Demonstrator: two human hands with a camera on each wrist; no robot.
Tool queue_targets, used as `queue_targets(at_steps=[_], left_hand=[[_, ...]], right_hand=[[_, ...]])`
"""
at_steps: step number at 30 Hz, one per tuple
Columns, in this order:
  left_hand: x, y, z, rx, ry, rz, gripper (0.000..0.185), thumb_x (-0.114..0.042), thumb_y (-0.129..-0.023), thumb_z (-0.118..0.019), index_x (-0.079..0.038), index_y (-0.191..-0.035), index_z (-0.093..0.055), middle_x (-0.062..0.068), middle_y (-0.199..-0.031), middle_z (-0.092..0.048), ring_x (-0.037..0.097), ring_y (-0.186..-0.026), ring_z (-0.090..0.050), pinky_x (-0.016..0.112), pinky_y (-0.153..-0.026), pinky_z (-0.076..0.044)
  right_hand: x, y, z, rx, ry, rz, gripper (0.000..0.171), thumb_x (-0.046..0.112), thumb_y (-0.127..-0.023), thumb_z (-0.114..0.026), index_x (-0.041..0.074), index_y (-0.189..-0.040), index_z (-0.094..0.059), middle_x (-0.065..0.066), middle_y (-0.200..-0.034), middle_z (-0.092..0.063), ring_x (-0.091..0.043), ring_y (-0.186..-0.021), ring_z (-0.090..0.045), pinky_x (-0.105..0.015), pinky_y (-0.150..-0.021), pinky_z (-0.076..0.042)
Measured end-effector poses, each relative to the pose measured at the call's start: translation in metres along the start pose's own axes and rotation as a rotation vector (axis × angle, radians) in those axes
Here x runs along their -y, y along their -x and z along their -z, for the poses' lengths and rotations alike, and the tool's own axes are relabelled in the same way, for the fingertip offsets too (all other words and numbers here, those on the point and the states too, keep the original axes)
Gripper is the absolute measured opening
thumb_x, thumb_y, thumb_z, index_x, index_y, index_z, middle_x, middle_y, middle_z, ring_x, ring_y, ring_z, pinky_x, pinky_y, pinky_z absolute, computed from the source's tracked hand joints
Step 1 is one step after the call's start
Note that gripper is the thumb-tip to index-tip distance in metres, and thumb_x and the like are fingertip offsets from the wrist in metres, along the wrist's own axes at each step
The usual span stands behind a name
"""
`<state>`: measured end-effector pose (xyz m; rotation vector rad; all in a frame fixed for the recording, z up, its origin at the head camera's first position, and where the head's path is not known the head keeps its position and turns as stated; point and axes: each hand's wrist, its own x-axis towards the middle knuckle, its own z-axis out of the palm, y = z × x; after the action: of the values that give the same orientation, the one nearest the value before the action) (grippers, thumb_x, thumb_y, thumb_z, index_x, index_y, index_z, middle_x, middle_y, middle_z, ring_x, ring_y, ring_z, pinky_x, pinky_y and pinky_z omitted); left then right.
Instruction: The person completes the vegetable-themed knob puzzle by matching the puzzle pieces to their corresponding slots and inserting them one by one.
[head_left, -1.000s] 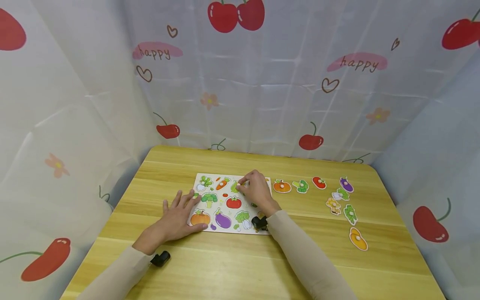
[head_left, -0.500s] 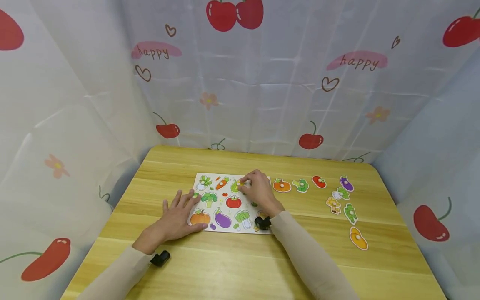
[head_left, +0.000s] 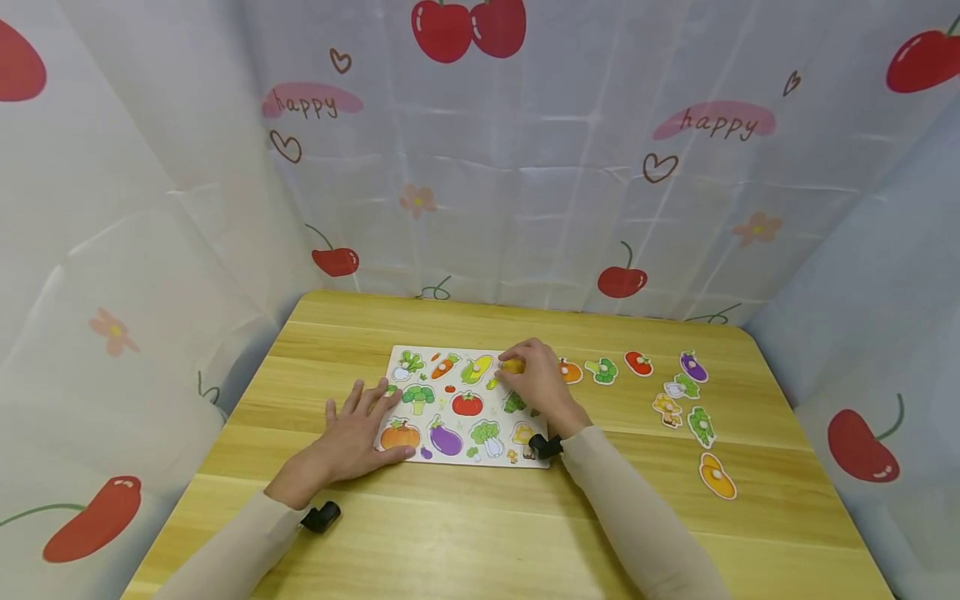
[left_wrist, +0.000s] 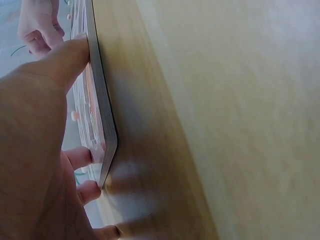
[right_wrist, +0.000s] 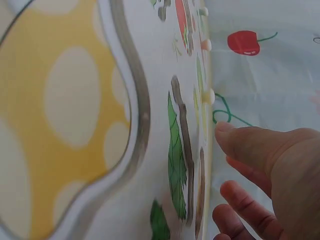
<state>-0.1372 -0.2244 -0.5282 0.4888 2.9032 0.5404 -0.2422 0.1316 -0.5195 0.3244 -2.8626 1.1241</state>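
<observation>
The white vegetable puzzle board [head_left: 442, 408] lies on the table, its slots printed with vegetables. A yellow corn piece [head_left: 477, 369] lies in its top row, beside a carrot piece [head_left: 446, 367]. My left hand [head_left: 352, 442] rests on the board's left side with fingers spread; in the left wrist view its thumb [left_wrist: 75, 52] lies along the edge. Over the top right corner hovers my right hand [head_left: 538, 379], with loosely bent fingers. In the right wrist view, the right thumb [right_wrist: 250, 142] stands apart from the fingers, nothing between them, just off a round knob [right_wrist: 209, 96].
Right of the board lie loose knobbed pieces: a pumpkin [head_left: 571, 372], a broccoli [head_left: 602, 372], a tomato [head_left: 639, 364], an eggplant [head_left: 693, 368], a mushroom [head_left: 667, 412] and several others. A printed curtain [head_left: 480, 208] hangs behind the wooden table [head_left: 450, 533].
My right hand has let go of the corn piece and moved right, uncovering it in the board. The left hand has stayed in place.
</observation>
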Motion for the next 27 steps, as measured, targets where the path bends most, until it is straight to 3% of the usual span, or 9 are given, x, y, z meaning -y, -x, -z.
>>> queue_targets(at_steps=[9,16,23,27], left_hand=[[0.0,0.001,0.0,0.002,0.01,0.002,0.104,-0.071,-0.104,-0.077,-0.015,-0.183,-0.04,0.022,-0.192,-0.029,0.066,-0.177,-0.016,0.105,-0.122,-0.013],[-0.001,0.0,0.001,-0.001,0.008,0.003,0.104,-0.07,-0.103,-0.078,-0.014,-0.183,-0.04,0.023,-0.192,-0.029,0.067,-0.176,-0.017,0.105,-0.121,-0.013],[-0.002,0.001,0.002,0.006,0.005,0.001,0.105,-0.071,-0.103,-0.078,-0.014,-0.183,-0.04,0.023,-0.192,-0.029,0.067,-0.176,-0.017,0.105,-0.121,-0.014],[-0.003,0.0,0.002,0.007,0.006,0.0,0.105,-0.07,-0.103,-0.079,-0.014,-0.183,-0.04,0.024,-0.191,-0.029,0.067,-0.176,-0.018,0.105,-0.121,-0.014]], right_hand=[[-0.015,0.007,0.014,-0.024,0.015,0.001,0.029,0.023,-0.101,-0.095,0.008,-0.125,-0.09,-0.017,-0.139,-0.076,-0.04,-0.128,-0.07,-0.057,-0.111,-0.057],[-0.025,0.012,0.024,-0.05,0.047,-0.021,0.027,0.025,-0.102,-0.093,0.011,-0.125,-0.091,-0.016,-0.14,-0.076,-0.036,-0.117,-0.066,-0.051,-0.099,-0.051],[-0.033,0.02,0.035,-0.057,0.04,-0.015,0.03,0.025,-0.104,-0.091,0.008,-0.129,-0.089,-0.019,-0.141,-0.075,-0.042,-0.131,-0.069,-0.059,-0.111,-0.055],[-0.037,0.025,0.042,-0.073,0.047,-0.013,0.029,0.024,-0.104,-0.091,0.007,-0.127,-0.089,-0.02,-0.14,-0.075,-0.044,-0.131,-0.07,-0.062,-0.113,-0.055]])
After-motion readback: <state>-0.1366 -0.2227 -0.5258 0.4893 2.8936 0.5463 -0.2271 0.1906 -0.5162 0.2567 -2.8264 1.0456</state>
